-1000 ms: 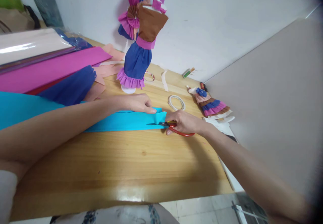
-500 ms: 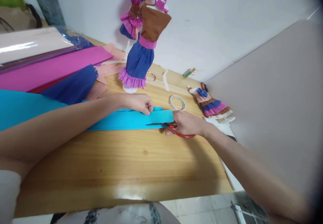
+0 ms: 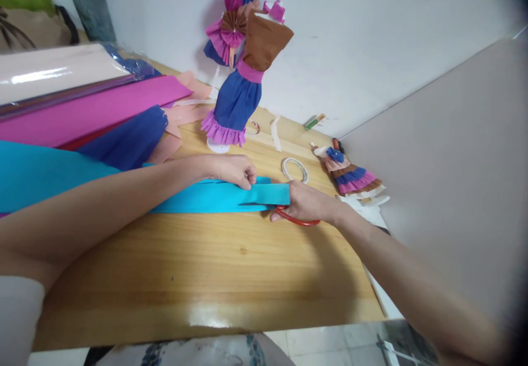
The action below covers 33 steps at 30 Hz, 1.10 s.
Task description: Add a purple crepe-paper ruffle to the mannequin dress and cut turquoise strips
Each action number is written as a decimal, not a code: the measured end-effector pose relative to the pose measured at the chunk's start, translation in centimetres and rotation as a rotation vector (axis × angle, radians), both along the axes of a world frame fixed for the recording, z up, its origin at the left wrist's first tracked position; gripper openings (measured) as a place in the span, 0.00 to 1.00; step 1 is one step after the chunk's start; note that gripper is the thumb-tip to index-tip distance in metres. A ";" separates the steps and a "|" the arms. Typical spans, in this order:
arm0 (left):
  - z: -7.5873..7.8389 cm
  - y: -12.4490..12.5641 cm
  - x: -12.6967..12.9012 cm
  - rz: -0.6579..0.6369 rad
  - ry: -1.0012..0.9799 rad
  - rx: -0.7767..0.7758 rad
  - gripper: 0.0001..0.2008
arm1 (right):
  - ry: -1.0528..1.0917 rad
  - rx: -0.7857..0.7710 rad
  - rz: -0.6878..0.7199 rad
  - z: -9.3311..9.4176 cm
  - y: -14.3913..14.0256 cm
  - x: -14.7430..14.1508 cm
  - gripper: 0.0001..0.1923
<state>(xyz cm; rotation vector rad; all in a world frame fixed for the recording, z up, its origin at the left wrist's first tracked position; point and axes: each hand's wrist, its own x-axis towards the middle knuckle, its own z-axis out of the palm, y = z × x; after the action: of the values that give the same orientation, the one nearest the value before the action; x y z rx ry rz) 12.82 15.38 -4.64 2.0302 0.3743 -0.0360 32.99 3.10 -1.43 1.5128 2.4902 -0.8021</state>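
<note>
A long sheet of turquoise crepe paper [image 3: 198,198] lies across the wooden table [image 3: 206,267]. My left hand [image 3: 233,169] presses on its upper edge with curled fingers pinching the paper. My right hand [image 3: 307,204] grips red-handled scissors [image 3: 289,216], whose dark blades run into the paper's right end below a cut strip [image 3: 270,193]. The two hands are close together, the left one just up and left of the right.
A paper-dressed doll figure [image 3: 241,75] stands at the table's back. Rolls of pink, magenta and dark blue crepe paper [image 3: 94,107] lie at the left. A tape ring [image 3: 295,168] and a small paper dress [image 3: 350,176] sit right of my hands. A grey board [image 3: 445,157] leans at the right.
The scissors have advanced leftward into the turquoise paper, and the cut strip now lies flatter over the blades. My left hand shifted slightly. The camera drifted a little.
</note>
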 end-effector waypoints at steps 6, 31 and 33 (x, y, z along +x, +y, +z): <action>0.4 -0.1 0.1 -0.009 0.050 0.045 0.08 | 0.076 0.049 0.054 -0.7 0.1 0.5 0.08; 2.6 1.2 -1.3 -0.196 0.278 0.102 0.08 | 0.152 0.036 0.029 0.6 0.0 -1.5 0.09; 2.5 1.2 -1.4 -0.195 0.272 0.076 0.08 | 0.190 0.000 0.024 0.7 0.2 -1.8 0.07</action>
<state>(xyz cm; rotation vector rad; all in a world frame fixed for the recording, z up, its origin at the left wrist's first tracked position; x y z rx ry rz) 11.47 16.61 -2.09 2.1363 0.3492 -0.4274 31.16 3.31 -0.71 1.4672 2.6347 -0.9849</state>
